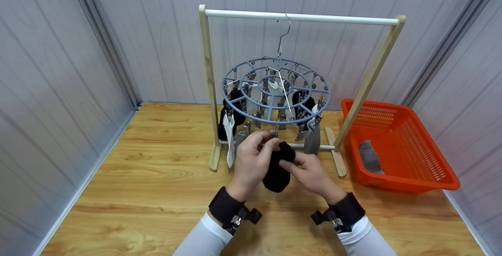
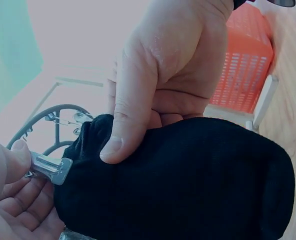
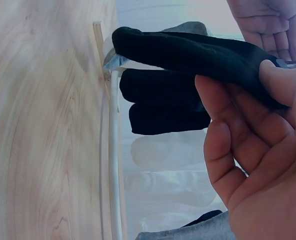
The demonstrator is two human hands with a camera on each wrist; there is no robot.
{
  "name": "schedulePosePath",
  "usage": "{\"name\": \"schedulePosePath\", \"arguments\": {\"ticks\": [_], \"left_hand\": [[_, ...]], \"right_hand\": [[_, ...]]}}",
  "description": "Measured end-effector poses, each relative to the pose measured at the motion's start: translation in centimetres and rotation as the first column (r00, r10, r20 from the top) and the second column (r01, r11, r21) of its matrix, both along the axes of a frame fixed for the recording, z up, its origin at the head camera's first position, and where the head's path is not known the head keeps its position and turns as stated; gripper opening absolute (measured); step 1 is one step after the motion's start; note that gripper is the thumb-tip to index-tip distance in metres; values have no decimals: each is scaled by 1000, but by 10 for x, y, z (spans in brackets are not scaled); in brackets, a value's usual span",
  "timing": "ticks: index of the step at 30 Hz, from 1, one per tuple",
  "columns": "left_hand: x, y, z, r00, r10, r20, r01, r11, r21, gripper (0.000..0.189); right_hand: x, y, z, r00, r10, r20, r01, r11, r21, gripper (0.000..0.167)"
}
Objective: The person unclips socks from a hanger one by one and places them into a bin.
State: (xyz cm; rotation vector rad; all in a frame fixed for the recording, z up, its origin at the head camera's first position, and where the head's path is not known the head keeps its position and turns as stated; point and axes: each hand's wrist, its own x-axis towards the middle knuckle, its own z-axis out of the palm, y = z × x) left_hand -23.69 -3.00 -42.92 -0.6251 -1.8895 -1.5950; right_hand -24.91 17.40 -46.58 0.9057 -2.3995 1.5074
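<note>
My left hand (image 1: 253,162) pinches a metal clip (image 2: 53,167) that hangs from the front of the round hanger (image 1: 270,120). Its thumb lies on the clip in the left wrist view. A black sock (image 1: 276,177) hangs just under the clip, and the clip's tip overlaps the sock's top edge. With thumb and fingers, my right hand (image 1: 313,171) pinches that sock near its upper end. From the left wrist view I cannot tell whether the clip's jaws bite the cloth.
The hanger hooks over a white rod (image 1: 302,17) on a wooden stand. Other black, white and grey socks hang around it, including a grey sock (image 1: 312,136) at the right. An orange basket (image 1: 400,183) stands at the right, with a grey sock (image 1: 370,157) inside.
</note>
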Motion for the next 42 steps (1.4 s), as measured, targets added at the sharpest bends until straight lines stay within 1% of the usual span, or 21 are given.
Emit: {"name": "schedulePosePath", "arguments": {"ticks": [8, 15, 19, 25, 31, 35, 39, 42], "left_hand": [[2, 0, 2, 1000, 6, 13, -7, 1000, 17, 17], [0, -1, 1, 1000, 13, 28, -14, 1000, 25, 14], [0, -2, 1, 999, 4, 40, -6, 999, 41, 14], [0, -2, 2, 999, -5, 53, 2, 998, 55, 14], [-1, -2, 2, 999, -29, 44, 26, 997, 66, 14], [0, -3, 2, 999, -10, 39, 8, 999, 52, 14], [0, -4, 3, 999, -5, 38, 4, 999, 33, 15], [1, -5, 4, 999, -12, 49, 11, 1000, 22, 16]], "right_hand": [[-1, 3, 0, 1000, -17, -7, 17, 999, 28, 13], [-2, 7, 2, 1000, 17, 20, -18, 999, 41, 14], [-3, 11, 5, 1000, 18, 25, -20, 997, 71, 14], [-6, 18, 9, 1000, 9, 28, -12, 992, 129, 20], [-7, 22, 12, 999, -23, 43, 15, 983, 181, 14], [-6, 23, 14, 999, -30, 39, 23, 984, 176, 13], [-3, 24, 18, 999, -31, 23, 27, 989, 148, 12], [-1, 24, 20, 999, -34, 6, 33, 990, 138, 11]]}}
